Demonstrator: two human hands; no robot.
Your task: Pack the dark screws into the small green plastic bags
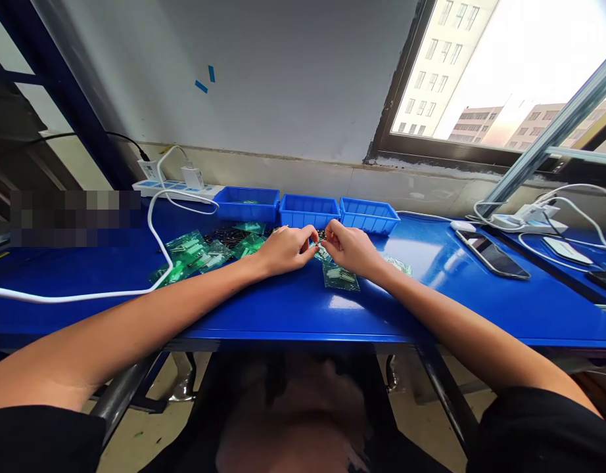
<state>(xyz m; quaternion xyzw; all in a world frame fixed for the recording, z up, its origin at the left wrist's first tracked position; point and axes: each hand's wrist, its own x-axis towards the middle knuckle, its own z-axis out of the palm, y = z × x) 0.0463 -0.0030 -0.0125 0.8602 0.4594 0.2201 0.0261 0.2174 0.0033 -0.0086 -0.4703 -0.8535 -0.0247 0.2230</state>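
Note:
My left hand [289,249] and my right hand [349,246] meet above the blue table, fingertips pinched close together. Between them is something small and thin that I cannot make out. Just below my right hand lies a clear greenish plastic bag [341,276] with pale pieces inside. Left of my left hand, several green-tinted plastic bags [187,248] of white pieces are spread out. A heap of small dark pieces [227,235] lies behind those bags, partly covered. Another small bag [398,265] shows beyond my right wrist.
Three blue bins, a left one [246,204], a middle one [309,211] and a right one [369,216], line the back of the blue table [283,309]. A white cable [86,297] crosses the left side from a power strip [177,190]. A phone [491,253] and another power strip [522,220] lie right.

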